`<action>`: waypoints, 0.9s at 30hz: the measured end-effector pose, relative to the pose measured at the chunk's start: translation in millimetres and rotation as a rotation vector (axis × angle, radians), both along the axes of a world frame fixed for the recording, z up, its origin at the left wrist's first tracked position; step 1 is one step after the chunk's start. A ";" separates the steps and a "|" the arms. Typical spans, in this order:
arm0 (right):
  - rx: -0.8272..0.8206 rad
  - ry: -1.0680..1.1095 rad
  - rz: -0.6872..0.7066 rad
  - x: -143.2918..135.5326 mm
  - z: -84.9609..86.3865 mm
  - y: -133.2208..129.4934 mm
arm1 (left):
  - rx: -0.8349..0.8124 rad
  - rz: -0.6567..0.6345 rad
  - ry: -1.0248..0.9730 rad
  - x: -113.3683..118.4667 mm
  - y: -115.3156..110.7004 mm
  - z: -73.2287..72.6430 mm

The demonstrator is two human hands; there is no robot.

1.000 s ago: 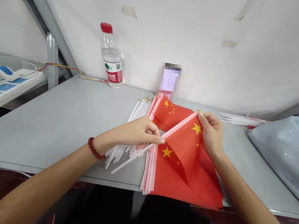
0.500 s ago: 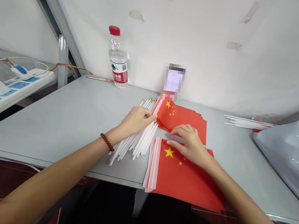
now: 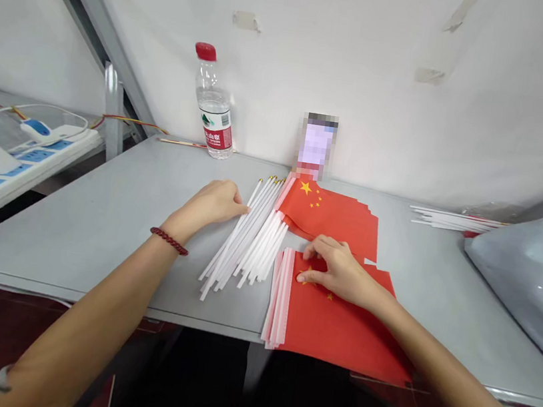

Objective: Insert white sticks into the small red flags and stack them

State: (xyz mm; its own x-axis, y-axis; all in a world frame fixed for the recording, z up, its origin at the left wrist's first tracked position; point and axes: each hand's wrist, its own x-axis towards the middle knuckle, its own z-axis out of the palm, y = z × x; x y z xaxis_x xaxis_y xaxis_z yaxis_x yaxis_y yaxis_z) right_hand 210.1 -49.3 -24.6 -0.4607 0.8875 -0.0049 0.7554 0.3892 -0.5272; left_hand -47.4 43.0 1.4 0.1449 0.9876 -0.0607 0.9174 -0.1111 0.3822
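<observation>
My left hand (image 3: pixel 217 201) is at the left edge of a loose bundle of white plastic flag sticks (image 3: pixel 254 235) with gold tips. Its thumb and fingers are closed on the upper part of the outermost white stick. Over the front stack of red paper flags (image 3: pixel 344 335) is my right hand (image 3: pixel 337 270), fingers curved and thumb apart, holding nothing. Its thumb covers part of the large yellow star. Behind lies a second pile of red flags (image 3: pixel 340 216), its pale left edge resting over the sticks.
A water bottle (image 3: pixel 215 128) and a blurred phone-like object (image 3: pixel 317 144) stand against the wall. At left is a power strip (image 3: pixel 29 163) with cables. More white sticks (image 3: pixel 451 221) and a greyish plastic bag (image 3: pixel 533 281) lie at right. The grey table (image 3: pixel 111 228) ends near my body.
My left hand has moved left from the rear flags' pale edge to the outermost stick. My right hand has lowered slightly toward the front flag stack.
</observation>
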 end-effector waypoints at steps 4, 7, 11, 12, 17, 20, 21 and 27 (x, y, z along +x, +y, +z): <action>0.027 -0.036 -0.056 -2.3 -3.4 -0.1 | -0.082 -0.026 0.067 6.0 1.6 -3.4; 0.049 -0.040 -0.009 -3.5 -7.1 0.4 | -0.074 -0.003 0.031 9.7 1.1 -3.7; 0.076 0.033 0.018 -3.7 -10.5 0.4 | -0.074 0.072 -0.110 8.6 -1.2 3.3; 0.087 0.060 0.019 -3.7 -11.1 0.3 | -0.085 0.104 -0.208 8.0 -2.3 6.0; 0.120 0.194 -0.026 -4.5 -14.1 -0.3 | -0.120 0.137 -0.832 9.0 -9.6 19.7; 0.172 0.195 -0.043 -4.5 -15.7 -0.6 | -0.136 0.112 -1.010 11.3 -13.3 24.1; 0.190 0.188 -0.047 -4.2 -16.3 -0.5 | -0.146 0.115 -1.050 12.0 -14.3 24.7; 0.275 0.175 -0.056 -2.5 -17.2 1.4 | -0.214 0.167 -1.171 15.7 -18.6 25.4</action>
